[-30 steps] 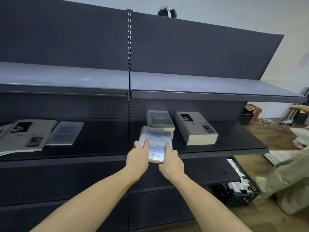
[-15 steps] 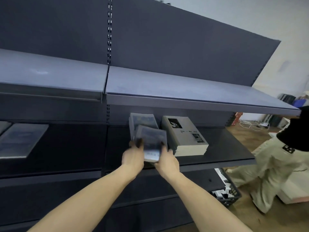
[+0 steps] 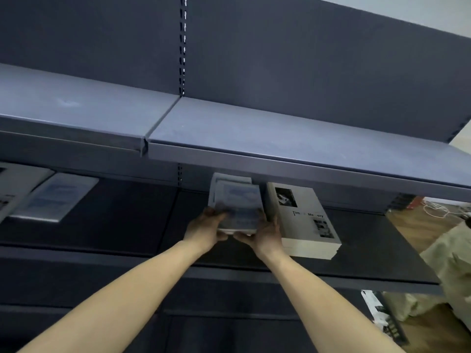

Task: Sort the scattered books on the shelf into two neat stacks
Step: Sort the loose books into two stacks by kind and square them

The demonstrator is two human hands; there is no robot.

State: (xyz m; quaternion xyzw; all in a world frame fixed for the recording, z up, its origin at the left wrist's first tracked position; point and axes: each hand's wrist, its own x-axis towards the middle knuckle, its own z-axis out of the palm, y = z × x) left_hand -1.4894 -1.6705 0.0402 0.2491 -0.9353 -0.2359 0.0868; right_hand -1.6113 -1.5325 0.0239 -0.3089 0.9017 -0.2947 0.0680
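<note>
Both hands reach under the upper shelf (image 3: 280, 138) and hold a pale blue book (image 3: 238, 210) over the blue-covered stack (image 3: 216, 182) at the back of the dark middle shelf (image 3: 369, 250). The left hand (image 3: 204, 229) grips the book's near left corner, its fingers curled round the edge; the right hand (image 3: 266, 236) clasps the near right corner, its fingers wrapped up the right side and its thumb under the front edge. The book lies nearly flat and sits slightly forward of the stack beneath it, so their edges do not line up; whether it rests on the stack cannot be told. Just to the right of the blue-covered stack, almost touching it, stands a taller stack of white books (image 3: 304, 220) with black photographs and printed lettering on the top cover. Far to the left of the blue-covered stack, on the same shelf level, a single blue book (image 3: 54, 197) lies flat beside a white book (image 3: 12, 186) cut off by the frame edge.
</note>
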